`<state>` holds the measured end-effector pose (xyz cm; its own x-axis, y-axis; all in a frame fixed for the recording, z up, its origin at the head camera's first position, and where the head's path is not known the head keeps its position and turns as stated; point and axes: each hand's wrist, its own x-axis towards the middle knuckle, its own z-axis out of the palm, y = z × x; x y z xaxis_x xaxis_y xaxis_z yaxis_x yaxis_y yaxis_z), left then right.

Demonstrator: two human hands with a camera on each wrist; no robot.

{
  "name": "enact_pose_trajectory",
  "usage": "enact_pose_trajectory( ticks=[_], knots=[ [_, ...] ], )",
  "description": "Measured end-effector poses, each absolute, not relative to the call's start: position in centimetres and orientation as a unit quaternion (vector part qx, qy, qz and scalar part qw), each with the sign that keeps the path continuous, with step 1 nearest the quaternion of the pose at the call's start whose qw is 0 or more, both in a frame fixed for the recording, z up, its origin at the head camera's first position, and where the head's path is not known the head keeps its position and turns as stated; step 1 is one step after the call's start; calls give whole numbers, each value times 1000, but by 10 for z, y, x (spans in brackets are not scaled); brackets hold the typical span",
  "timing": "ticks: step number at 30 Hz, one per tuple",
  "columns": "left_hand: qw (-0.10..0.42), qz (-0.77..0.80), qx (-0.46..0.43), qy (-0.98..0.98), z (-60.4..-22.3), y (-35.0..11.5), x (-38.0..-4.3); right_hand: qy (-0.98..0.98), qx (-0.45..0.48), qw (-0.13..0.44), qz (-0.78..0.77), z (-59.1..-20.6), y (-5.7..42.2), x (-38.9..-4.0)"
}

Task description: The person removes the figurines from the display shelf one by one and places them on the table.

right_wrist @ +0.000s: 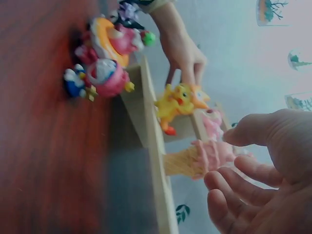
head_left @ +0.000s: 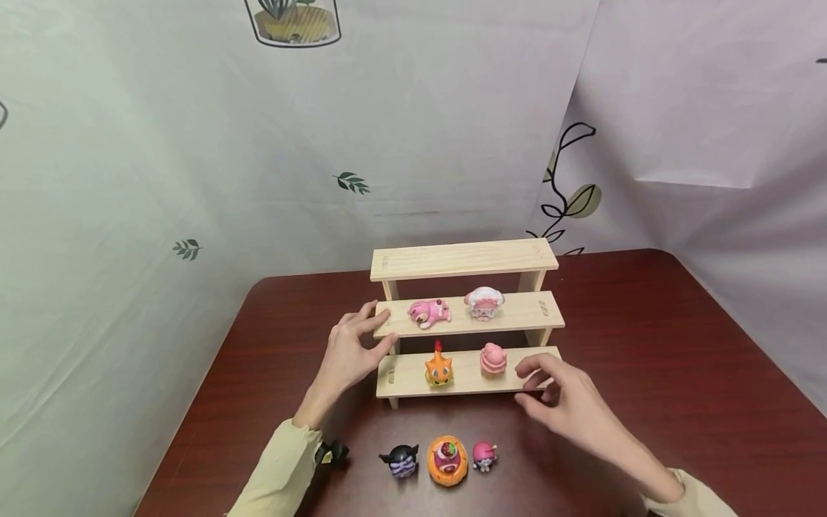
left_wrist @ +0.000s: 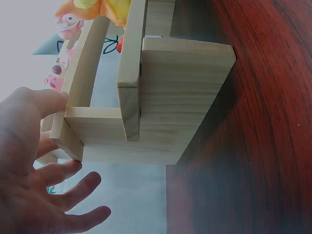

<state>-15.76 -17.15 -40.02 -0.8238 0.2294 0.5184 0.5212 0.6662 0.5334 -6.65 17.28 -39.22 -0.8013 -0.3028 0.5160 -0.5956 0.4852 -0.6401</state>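
A three-step wooden display shelf point(head_left: 465, 260) stands on the table. My left hand point(head_left: 349, 352) grips the left end of its middle board, thumb and fingers on either side of the wood point(left_wrist: 68, 139). The right hand point(head_left: 571, 402) is by the right part of the lowest board, fingers bent loosely and holding nothing. Nearest to it stands a pink ice cream cone figure point(right_wrist: 183, 165), just off the fingertips. An orange figure with a red tail tip point(head_left: 438, 371) is left of the cone. On the middle board, a pink figure point(head_left: 428, 313) lies down beside a white-topped one point(head_left: 484, 304).
In front of the shelf, a black-and-purple figure point(head_left: 402, 460), an orange ring-shaped figure with a pink middle point(head_left: 447, 463) and a small pink-topped figure point(head_left: 484, 456) sit in a row on the dark red table point(head_left: 646, 345). A printed cloth point(head_left: 452, 129) hangs behind.
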Motion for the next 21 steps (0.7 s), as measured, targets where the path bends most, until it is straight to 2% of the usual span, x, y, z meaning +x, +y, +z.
enact_pose_trajectory(
  ticks=[12, 21],
  knots=[
    [201, -349, -209, -891, -400, -172, -158, -832, 247, 203, 454, -372, 173, -96],
    [232, -339, -225, -884, -401, -172, -159, -835, 220, 199, 463, -364, 171, -112]
  ],
)
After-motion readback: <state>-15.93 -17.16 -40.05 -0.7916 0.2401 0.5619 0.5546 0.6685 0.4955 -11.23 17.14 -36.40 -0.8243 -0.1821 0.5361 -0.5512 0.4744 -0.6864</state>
